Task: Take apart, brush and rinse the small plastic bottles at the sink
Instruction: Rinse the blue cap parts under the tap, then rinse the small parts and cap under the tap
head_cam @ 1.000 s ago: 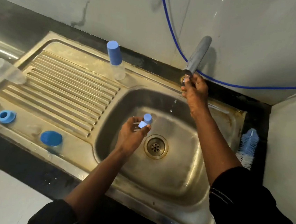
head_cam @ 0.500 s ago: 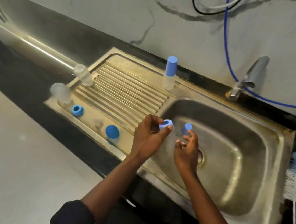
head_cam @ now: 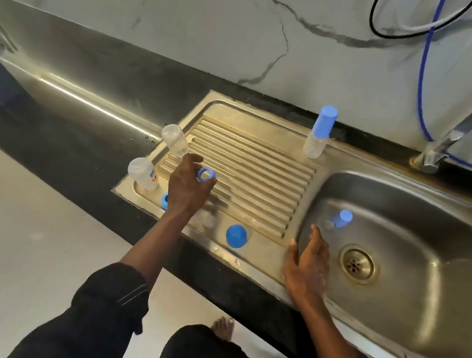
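My left hand (head_cam: 186, 194) hovers over the left end of the ribbed drainboard (head_cam: 258, 175) and pinches a blue screw ring (head_cam: 206, 174) in its fingertips. Over the front left rim of the sink basin (head_cam: 410, 284), my right hand (head_cam: 307, 262) lies flat with straight fingers. A small blue-capped clear piece (head_cam: 339, 219) is just beyond its fingertips inside the basin; I cannot tell whether they touch. Two clear bottle bodies (head_cam: 174, 140) (head_cam: 142, 173) stand at the drainboard's left end. A bottle with a tall blue cap (head_cam: 319, 132) stands upright at the back.
A blue dome cap (head_cam: 236, 235) sits on the sink's front rim. Another blue ring (head_cam: 164, 200) is half hidden behind my left hand. The tap (head_cam: 451, 137) stands at the back right, with a blue hose (head_cam: 421, 81) on the wall. The drain (head_cam: 357, 263) is beside my right hand.
My left hand has carried the blue ring left from the basin edge to over the drainboard. My right hand has flattened out, and the blue-capped piece now sits past its fingertips.
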